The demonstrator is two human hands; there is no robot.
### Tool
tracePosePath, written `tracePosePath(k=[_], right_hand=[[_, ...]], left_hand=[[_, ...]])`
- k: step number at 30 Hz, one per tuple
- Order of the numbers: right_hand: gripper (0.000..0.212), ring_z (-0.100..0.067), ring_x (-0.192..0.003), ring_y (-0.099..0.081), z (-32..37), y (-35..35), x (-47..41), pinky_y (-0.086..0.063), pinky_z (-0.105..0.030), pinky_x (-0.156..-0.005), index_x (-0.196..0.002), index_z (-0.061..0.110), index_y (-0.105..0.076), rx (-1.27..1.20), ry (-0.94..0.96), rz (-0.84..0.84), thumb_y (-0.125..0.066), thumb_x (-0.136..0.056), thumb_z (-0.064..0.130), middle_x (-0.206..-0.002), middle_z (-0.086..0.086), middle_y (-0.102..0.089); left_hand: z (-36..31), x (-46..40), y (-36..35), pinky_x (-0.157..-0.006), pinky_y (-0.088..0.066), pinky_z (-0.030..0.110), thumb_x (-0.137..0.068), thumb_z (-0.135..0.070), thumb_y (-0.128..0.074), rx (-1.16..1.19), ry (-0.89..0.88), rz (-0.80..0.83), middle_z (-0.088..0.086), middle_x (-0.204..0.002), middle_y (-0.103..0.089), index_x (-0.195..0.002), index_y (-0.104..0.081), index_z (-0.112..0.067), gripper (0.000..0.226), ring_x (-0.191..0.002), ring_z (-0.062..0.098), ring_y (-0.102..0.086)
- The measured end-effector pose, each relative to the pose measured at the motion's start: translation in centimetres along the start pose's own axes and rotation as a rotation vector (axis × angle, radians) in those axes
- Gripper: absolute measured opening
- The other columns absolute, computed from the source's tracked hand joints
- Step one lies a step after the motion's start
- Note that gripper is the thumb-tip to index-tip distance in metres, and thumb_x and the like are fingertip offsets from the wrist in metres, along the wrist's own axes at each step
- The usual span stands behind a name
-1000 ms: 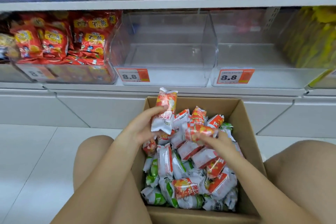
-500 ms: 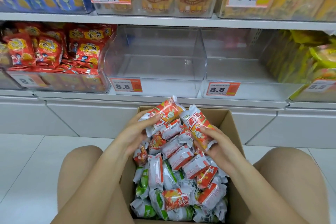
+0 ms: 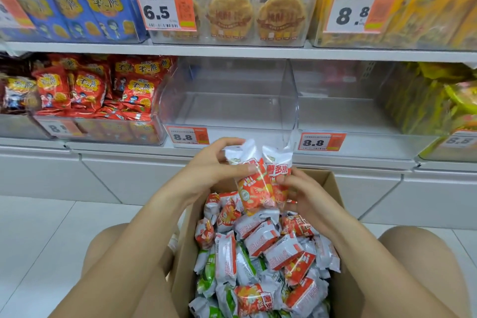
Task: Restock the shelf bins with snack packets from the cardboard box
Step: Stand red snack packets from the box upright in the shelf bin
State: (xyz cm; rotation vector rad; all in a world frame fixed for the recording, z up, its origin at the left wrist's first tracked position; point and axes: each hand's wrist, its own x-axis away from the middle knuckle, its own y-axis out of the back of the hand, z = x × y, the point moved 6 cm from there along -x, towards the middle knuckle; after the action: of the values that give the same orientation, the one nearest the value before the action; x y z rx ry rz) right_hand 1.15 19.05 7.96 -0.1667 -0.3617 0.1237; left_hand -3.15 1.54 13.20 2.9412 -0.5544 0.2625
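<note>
An open cardboard box (image 3: 335,188) stands on the floor between my knees, filled with several white-and-red and white-and-green snack packets (image 3: 260,261). Two red-and-white packets (image 3: 260,181) are held upright side by side above the box's far end. My left hand (image 3: 214,165) grips the left one from the side and top. My right hand (image 3: 302,193) holds the right one from below. Just behind them sits an empty clear shelf bin (image 3: 227,100) with an 8.8 price tag; a second empty clear bin (image 3: 343,108) stands to its right.
Left of the empty bins is a bin of red packets (image 3: 98,93); to the right, bins of yellow and green packets (image 3: 438,103). The upper shelf holds blue packs (image 3: 77,8), round biscuits (image 3: 255,15) and yellow packs (image 3: 413,8). White tiled floor lies to the left.
Both hands rose from the box with a packet each and brought them together upright in front of the empty bin. My view tilted up toward the shelf.
</note>
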Motion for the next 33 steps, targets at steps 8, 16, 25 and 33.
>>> tracePosePath(k=[8,16,25,33], right_hand=[[0.105,-0.011,-0.115,-0.059,2.7,-1.4,-0.2,-0.046,-0.042,-0.103,-0.136,0.031,-0.040,0.231,0.147,0.017,-0.077,-0.046,0.069,-0.129,0.008,-0.058],[0.089,-0.015,-0.106,-0.066,3.6,-5.1,-4.0,-0.048,-0.043,-0.099,-0.128,0.031,-0.046,0.147,0.151,0.098,-0.082,-0.050,0.056,-0.116,0.004,-0.068],[0.083,-0.025,-0.099,-0.062,7.6,-8.2,-17.1,-0.047,-0.038,-0.085,-0.121,0.014,-0.056,0.041,0.081,0.087,-0.068,-0.047,0.050,-0.110,-0.010,-0.068],[0.070,-0.025,-0.080,-0.063,9.5,-9.9,-29.9,-0.044,-0.032,-0.072,-0.107,0.017,-0.059,0.317,0.066,0.016,-0.067,-0.047,0.054,-0.088,-0.007,-0.071]], left_hand=[[-3.0,-0.4,-2.0,-0.074,-0.051,0.014,-0.068,-0.008,-0.083,-0.055,-0.153,-0.075,0.002,-0.109,-0.068,-0.118,-0.057,-0.017,0.057,-0.087,0.004,-0.067],[-3.2,-1.8,1.2,-0.086,-0.052,0.022,-0.057,-0.031,-0.080,0.054,-0.201,-0.204,-0.006,-0.110,-0.063,-0.121,-0.055,-0.022,0.070,-0.100,0.010,-0.063],[0.9,-8.1,13.7,-0.098,-0.032,0.025,-0.097,-0.032,-0.051,-0.922,-0.291,-0.452,0.006,-0.127,-0.057,-0.126,-0.055,-0.010,0.037,-0.122,0.021,-0.048],[4.8,-11.7,14.3,-0.074,-0.037,0.036,-0.094,-0.039,-0.035,-1.160,-0.491,-0.442,0.001,-0.082,-0.065,-0.096,-0.066,-0.014,0.040,-0.078,0.026,-0.060]])
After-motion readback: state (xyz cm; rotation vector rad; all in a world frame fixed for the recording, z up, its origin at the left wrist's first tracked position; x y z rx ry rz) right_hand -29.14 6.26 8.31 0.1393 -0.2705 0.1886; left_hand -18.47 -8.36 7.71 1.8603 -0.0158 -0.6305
